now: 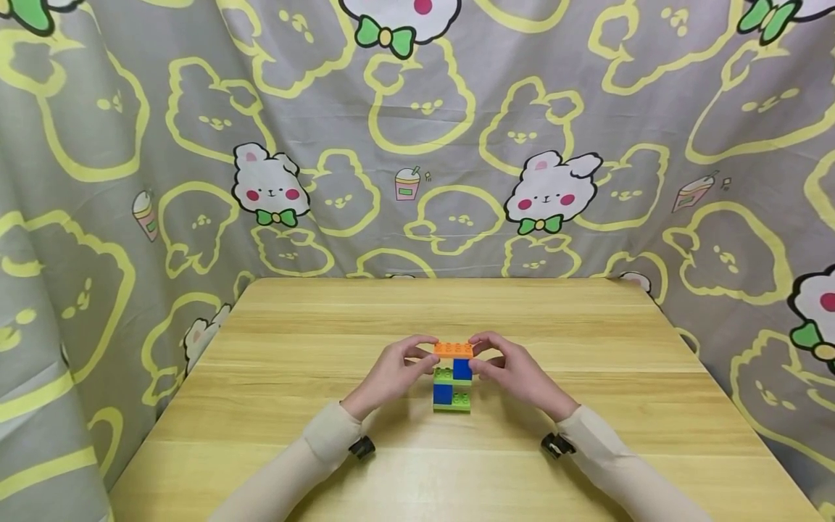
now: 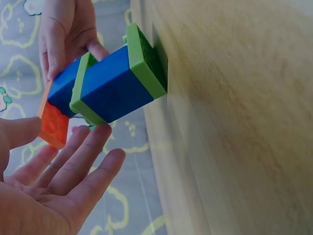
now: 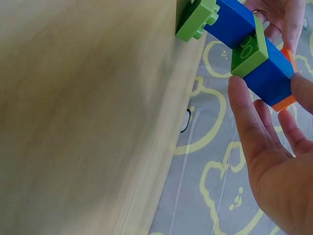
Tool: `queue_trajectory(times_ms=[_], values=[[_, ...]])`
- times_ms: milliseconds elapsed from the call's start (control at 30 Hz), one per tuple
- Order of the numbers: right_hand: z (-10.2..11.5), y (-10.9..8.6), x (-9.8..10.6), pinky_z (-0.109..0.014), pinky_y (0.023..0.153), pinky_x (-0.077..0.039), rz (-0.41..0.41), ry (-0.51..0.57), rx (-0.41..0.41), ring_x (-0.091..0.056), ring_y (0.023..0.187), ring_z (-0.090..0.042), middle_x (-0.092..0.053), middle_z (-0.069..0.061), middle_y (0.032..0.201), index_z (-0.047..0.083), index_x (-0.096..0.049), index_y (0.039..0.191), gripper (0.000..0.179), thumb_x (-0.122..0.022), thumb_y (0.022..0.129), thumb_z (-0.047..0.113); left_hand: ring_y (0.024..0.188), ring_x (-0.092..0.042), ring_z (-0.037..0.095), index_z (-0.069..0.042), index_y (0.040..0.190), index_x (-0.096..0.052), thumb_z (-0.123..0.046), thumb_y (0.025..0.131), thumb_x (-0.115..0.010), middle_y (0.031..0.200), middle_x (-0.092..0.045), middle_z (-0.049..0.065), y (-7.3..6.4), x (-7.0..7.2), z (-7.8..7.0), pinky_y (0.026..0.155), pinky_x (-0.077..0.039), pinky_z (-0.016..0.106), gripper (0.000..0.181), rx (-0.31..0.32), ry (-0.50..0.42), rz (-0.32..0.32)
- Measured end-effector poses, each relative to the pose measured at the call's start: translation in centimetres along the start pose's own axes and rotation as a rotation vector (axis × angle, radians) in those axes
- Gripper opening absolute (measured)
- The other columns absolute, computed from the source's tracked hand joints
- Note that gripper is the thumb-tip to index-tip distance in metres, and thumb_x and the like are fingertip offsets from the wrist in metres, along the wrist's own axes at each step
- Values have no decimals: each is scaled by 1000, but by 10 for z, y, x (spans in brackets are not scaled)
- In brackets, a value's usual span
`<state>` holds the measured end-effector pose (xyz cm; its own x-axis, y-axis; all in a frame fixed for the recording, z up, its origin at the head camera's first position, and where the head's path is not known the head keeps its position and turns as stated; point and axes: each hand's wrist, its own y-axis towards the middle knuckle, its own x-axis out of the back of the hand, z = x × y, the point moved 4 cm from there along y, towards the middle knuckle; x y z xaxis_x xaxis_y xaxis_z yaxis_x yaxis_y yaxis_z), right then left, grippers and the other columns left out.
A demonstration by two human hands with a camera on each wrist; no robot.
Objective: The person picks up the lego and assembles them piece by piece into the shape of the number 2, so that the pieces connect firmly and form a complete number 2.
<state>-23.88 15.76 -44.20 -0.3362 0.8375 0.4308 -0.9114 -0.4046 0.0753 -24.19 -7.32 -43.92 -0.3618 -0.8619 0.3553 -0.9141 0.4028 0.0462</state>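
Observation:
A small tower of toy building blocks stands upright. A light-green plate forms its base, with a blue block on the left half. A second green plate lies above, carrying another blue block on the right. On top sits an orange brick, its left half overhanging. My left hand pinches the orange brick's left end between thumb and fingers. At the right end, my right hand holds the orange brick, its thumb against the upper blue block.
The tower stands on a wooden table, near its middle. A grey patterned curtain hangs behind the table and along both sides. Each wrist wears a small black camera, such as the one at the left cuff.

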Motion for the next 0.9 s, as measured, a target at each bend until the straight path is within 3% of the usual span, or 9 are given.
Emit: queue_trajectory(times_ms=[567, 900], values=[[-6, 15, 0, -40, 81, -63, -47, -31, -51, -75, 90, -27, -64, -14, 117, 12, -60, 134, 35, -66, 101, 21, 96, -76, 30, -7, 147, -55, -23, 106, -59, 112, -75, 12, 10, 4, 4, 98, -55, 49, 44, 41, 21, 22], [-9, 19, -1, -40, 80, -63, -53, -38, -87, -75, 90, -29, -64, -14, 115, 8, -58, 139, 39, -65, 102, 20, 97, -75, 30, -5, 148, -53, -21, 105, -60, 109, -75, 16, 20, 5, 13, 93, -58, 46, 47, 78, -13, 56]])
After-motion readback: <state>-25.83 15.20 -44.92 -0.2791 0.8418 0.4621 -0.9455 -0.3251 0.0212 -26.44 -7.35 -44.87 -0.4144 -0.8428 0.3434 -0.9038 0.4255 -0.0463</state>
